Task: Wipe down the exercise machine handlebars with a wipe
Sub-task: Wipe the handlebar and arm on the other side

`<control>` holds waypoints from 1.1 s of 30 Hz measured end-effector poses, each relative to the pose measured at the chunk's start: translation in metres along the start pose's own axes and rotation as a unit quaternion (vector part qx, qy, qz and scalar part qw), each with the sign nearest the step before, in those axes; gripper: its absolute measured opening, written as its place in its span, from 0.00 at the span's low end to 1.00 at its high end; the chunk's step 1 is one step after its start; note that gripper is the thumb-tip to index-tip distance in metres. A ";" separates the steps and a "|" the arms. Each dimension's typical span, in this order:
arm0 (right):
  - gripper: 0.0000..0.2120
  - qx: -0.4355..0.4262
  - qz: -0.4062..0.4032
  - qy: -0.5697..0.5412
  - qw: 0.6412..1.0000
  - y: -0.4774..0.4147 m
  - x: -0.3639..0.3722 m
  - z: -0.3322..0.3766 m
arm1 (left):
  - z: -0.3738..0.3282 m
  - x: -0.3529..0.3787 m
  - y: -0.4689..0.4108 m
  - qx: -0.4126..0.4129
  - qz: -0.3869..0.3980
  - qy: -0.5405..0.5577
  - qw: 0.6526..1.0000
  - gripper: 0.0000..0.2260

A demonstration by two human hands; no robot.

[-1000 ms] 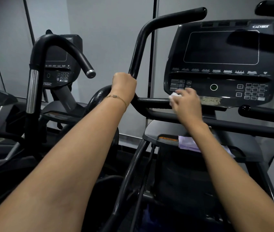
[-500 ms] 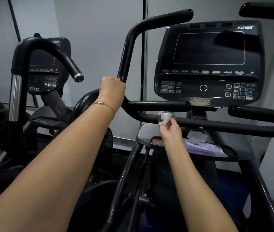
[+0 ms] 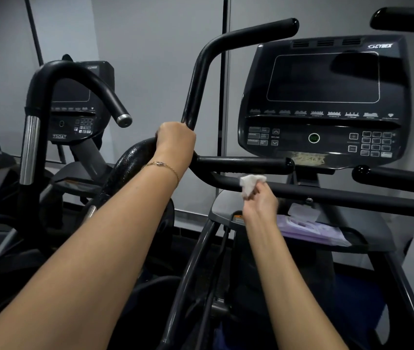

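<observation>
At the far left stood a neighbouring machine, its console marked 750AT, behind a hooked black handle with a chrome end cap. Next came the left hand, a thin gold bracelet on its wrist, fingers curled tight around the bend of the tall black handlebar, which rose and turned right above it. Just right of that hand a short horizontal grip stuck out. Below it ran the long crossbar. The crumpled white wipe lay against the crossbar's left part, pinched between the thumb and fingertips of the right hand, which reached up from beneath. Above sat the dark Cybex console. Right of the hand, a purple pack of wipes, its lid flipped open, rested on the tray.
</observation>
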State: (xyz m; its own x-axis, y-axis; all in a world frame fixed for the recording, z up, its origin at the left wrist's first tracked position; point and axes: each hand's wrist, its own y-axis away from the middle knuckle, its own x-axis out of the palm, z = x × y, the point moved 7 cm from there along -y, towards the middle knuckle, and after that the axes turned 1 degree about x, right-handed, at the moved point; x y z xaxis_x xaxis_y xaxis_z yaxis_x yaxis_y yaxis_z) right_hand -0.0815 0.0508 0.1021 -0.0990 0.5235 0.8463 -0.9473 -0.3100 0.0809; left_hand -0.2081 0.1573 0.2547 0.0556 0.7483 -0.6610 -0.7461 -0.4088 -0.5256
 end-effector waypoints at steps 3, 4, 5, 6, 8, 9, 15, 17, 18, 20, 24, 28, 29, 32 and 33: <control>0.15 0.014 -0.056 -0.007 0.998 -0.004 -0.001 0.000 | -0.001 0.002 0.001 -0.001 -0.004 -0.005 1.000 0.13; 0.15 0.024 -0.062 -0.008 0.998 -0.005 0.005 -0.005 | 0.000 0.002 0.002 -0.002 -0.003 -0.005 1.000 0.13; 0.16 0.039 -0.060 -0.008 0.997 -0.005 0.011 -0.012 | 0.001 0.001 0.002 -0.004 -0.002 -0.005 1.000 0.13; 0.16 0.053 -0.056 0.003 0.997 -0.004 0.015 -0.021 | 0.001 0.001 0.002 -0.006 0.000 -0.006 1.000 0.13; 0.15 0.050 -0.038 0.023 0.998 -0.006 0.013 -0.028 | 0.001 0.000 0.002 -0.005 0.003 -0.004 1.000 0.13; 0.15 0.036 -0.028 0.024 0.999 -0.009 0.009 -0.027 | 0.001 0.000 0.003 -0.003 0.002 -0.002 1.000 0.13; 0.15 0.045 0.048 0.060 0.996 -0.023 0.023 -0.038 | 0.002 -0.003 0.006 0.001 -0.004 0.009 1.000 0.12; 0.15 0.061 0.070 0.086 0.992 -0.022 0.025 -0.048 | 0.001 -0.003 0.005 -0.001 -0.003 0.009 1.000 0.12; 0.15 0.067 0.055 0.086 0.993 -0.023 0.019 -0.049 | 0.001 -0.003 0.005 0.000 -0.003 0.009 1.000 0.12; 0.14 0.076 0.024 0.058 0.995 -0.024 0.012 -0.043 | 0.001 -0.002 0.005 0.002 -0.006 0.008 1.000 0.12; 0.10 0.122 0.026 0.004 0.992 -0.016 0.034 -0.062 | 0.001 -0.001 0.005 -0.001 -0.003 0.010 1.000 0.13; 0.17 0.187 0.051 -0.021 0.981 -0.007 0.043 -0.075 | 0.001 -0.002 0.005 0.000 -0.002 0.002 1.000 0.13; 0.18 0.191 0.040 -0.031 0.980 -0.006 0.041 -0.073 | 0.001 -0.002 0.005 0.001 -0.003 -0.001 1.000 0.13; 0.18 0.219 0.017 -0.097 0.971 -0.009 0.040 -0.073 | 0.000 -0.002 0.005 -0.003 -0.003 -0.001 1.000 0.13; 0.18 0.232 0.025 -0.105 0.967 -0.007 0.047 -0.077 | 0.000 -0.002 0.004 -0.006 -0.004 0.000 1.000 0.13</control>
State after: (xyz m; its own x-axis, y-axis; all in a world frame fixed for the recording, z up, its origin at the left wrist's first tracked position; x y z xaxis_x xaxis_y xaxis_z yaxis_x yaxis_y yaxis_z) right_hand -0.1029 0.1388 0.1006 -0.0313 0.3410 0.9396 -0.6998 -0.6787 0.2230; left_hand -0.2112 0.1541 0.2534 0.0617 0.7523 -0.6559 -0.7378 -0.4083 -0.5376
